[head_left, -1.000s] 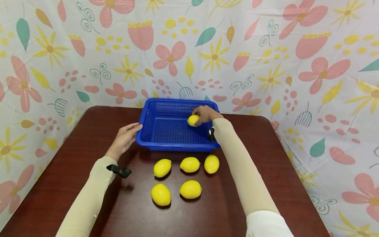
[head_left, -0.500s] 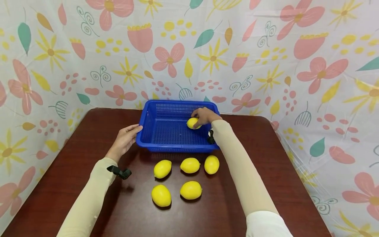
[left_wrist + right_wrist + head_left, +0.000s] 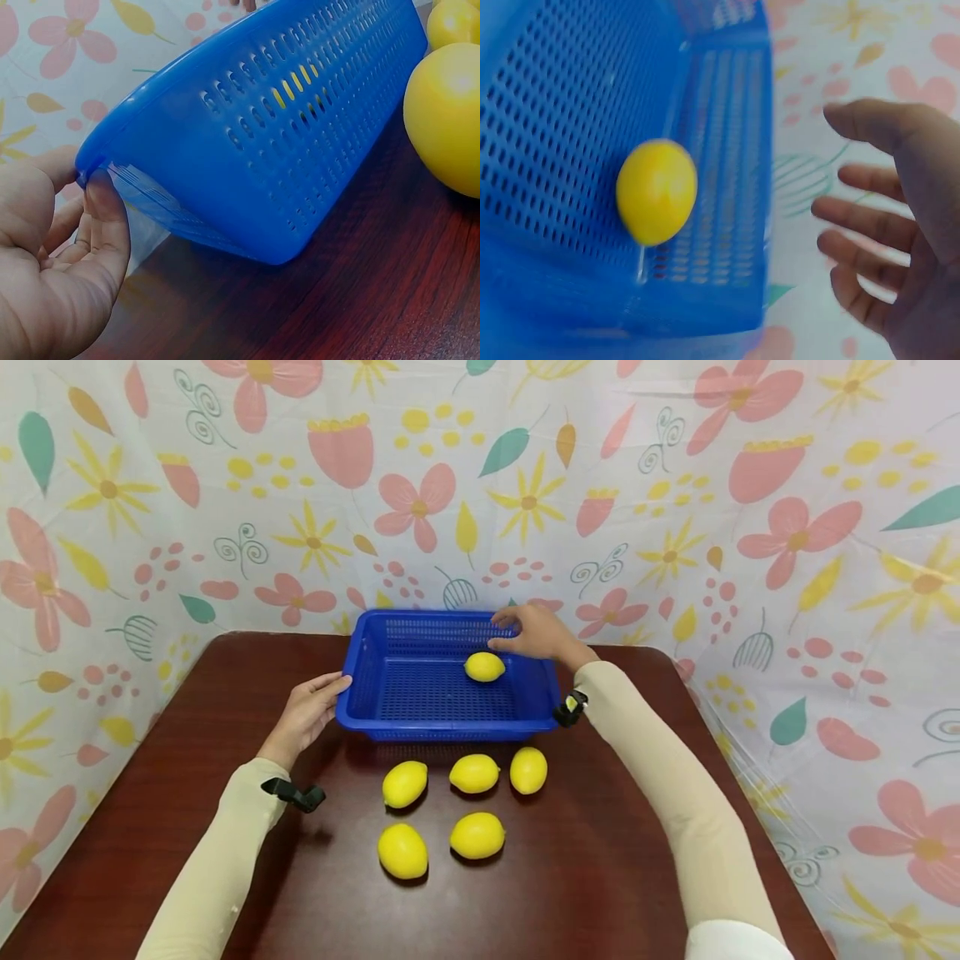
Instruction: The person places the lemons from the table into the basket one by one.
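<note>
A blue plastic basket (image 3: 442,727) with slotted sides stands at the back of the table. One lemon (image 3: 484,667) lies inside it toward the right, also seen in the right wrist view as a yellow lemon (image 3: 657,192) on the basket floor. My left hand (image 3: 306,714) pinches the basket's left rim between thumb and fingers, which the left wrist view shows close up, the hand (image 3: 67,255) below the rim. Over the basket's back right part hovers my right hand (image 3: 540,633), fingers spread and holding nothing.
Several lemons sit on the table in front of the basket, among them a front left lemon (image 3: 402,851) and a right lemon (image 3: 528,770). A floral curtain (image 3: 420,510) hangs behind the dark wooden table (image 3: 600,877).
My right hand has let go of the lemon in the basket and moved up and to the right. My left hand keeps its hold on the rim.
</note>
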Demonstrator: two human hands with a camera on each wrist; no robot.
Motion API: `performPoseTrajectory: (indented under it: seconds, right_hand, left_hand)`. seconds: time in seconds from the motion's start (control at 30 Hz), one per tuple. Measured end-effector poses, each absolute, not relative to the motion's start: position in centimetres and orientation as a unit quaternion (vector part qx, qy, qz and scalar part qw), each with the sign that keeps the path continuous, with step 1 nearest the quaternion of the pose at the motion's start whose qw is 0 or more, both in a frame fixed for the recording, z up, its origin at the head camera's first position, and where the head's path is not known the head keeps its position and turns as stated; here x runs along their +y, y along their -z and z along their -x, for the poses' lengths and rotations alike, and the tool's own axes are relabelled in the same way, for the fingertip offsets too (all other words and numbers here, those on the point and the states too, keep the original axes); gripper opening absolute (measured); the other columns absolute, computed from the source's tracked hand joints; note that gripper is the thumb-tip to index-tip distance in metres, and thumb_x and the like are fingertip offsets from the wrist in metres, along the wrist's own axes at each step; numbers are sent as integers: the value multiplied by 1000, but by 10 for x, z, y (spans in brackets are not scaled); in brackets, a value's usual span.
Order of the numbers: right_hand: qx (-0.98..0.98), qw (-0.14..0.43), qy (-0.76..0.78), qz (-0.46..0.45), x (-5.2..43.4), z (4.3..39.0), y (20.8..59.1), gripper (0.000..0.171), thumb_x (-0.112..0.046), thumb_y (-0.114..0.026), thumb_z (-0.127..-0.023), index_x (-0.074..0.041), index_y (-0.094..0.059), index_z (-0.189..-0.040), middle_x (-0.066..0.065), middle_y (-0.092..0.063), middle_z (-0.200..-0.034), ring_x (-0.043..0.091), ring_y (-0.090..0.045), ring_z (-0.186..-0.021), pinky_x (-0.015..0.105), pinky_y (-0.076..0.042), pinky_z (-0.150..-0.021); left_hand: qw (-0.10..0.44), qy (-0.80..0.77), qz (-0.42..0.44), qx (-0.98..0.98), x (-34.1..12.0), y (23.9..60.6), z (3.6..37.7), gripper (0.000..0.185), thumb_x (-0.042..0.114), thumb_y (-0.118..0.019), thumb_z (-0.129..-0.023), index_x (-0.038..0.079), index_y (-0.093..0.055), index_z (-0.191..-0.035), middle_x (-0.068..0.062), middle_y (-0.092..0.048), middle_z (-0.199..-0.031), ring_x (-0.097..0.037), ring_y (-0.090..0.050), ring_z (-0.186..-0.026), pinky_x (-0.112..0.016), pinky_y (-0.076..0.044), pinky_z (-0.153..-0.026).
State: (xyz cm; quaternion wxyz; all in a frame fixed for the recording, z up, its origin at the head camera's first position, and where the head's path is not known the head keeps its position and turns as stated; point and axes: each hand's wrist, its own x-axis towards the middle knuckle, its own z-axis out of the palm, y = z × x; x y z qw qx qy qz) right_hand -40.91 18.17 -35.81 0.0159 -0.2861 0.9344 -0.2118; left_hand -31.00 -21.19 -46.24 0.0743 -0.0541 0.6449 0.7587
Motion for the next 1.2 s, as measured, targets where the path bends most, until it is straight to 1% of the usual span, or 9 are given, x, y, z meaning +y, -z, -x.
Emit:
performPoseTrajectory:
  seconds: [0.17,0.37,0.43,0.6,0.67,0.83,1.0,1.07,1.2]
  right_hand:
    - [935,-14,234,266,199,367,344,48,-41,-76,-93,-9,-68,-129,13,-71,-122,32,-64,-113,49,-54,-95]
    - [939,-36,224,258,215,319,348,54,-52,-75,-91,-12,-71,-126,9,-73,-118,23,-64,-93,42,-55,-80]
    - [941,-43,222,253,219,305,352,55,-54,-74,-90,-12,-70,-126,8,-74,-118,23,-64,-88,41,-54,-77]
    - [941,-64,233,236,228,274,364,57,-53,-76,-89,-10,-71,-126,10,-75,-115,28,-67,-94,44,-55,-80]
    - [942,-72,236,228,231,263,370,56,-53,-76,-89,-10,-71,-124,10,-76,-111,27,-67,-97,44,-56,-81]
    - [945,-78,234,212,237,240,387,50,-51,-78,-88,-10,-74,-116,7,-77,-99,25,-69,-91,45,-57,-77]
    - [948,-75,231,205,240,222,408,46,-48,-80,-87,-10,-75,-112,4,-76,-94,24,-69,-86,41,-58,-73]
    - [951,-71,226,199,241,217,418,47,-49,-80,-86,-10,-75,-111,3,-75,-93,24,-69,-85,39,-57,-71]
    - [961,-67,207,172,239,212,437,56,-57,-80,-83,-10,-75,-113,3,-75,-92,23,-66,-80,35,-54,-63]
  left_hand:
    - [80,-756,52,648,-213,462,310,72,32,-69,-100,-5,-37,-153,8,-69,-101,-6,-69,-92,-21,-59,-82]
    - [86,-759,50,644,-215,461,309,73,32,-69,-100,-4,-37,-154,8,-69,-102,-7,-69,-92,-21,-59,-82]
    - [86,-762,48,640,-215,460,309,73,31,-69,-100,-4,-37,-154,7,-69,-102,-7,-69,-92,-21,-59,-82]
    - [83,-763,47,639,-215,459,311,71,30,-69,-100,-5,-38,-153,7,-69,-102,-6,-69,-92,-20,-59,-81]
    - [82,-763,47,639,-214,459,312,71,30,-69,-100,-5,-38,-152,7,-70,-102,-7,-69,-92,-21,-59,-81]
    - [82,-766,47,636,-214,459,312,71,29,-70,-99,-5,-38,-152,6,-70,-103,-7,-69,-92,-21,-59,-81]
    - [82,-765,52,637,-214,460,311,70,30,-70,-99,-4,-39,-152,5,-69,-104,-8,-68,-92,-21,-59,-81]
    - [81,-763,53,639,-214,460,311,71,31,-70,-99,-4,-39,-152,5,-69,-104,-8,-68,-93,-21,-59,-81]
    - [79,-759,52,644,-213,462,312,72,32,-70,-99,-4,-39,-153,6,-68,-105,-7,-68,-94,-21,-59,-82]
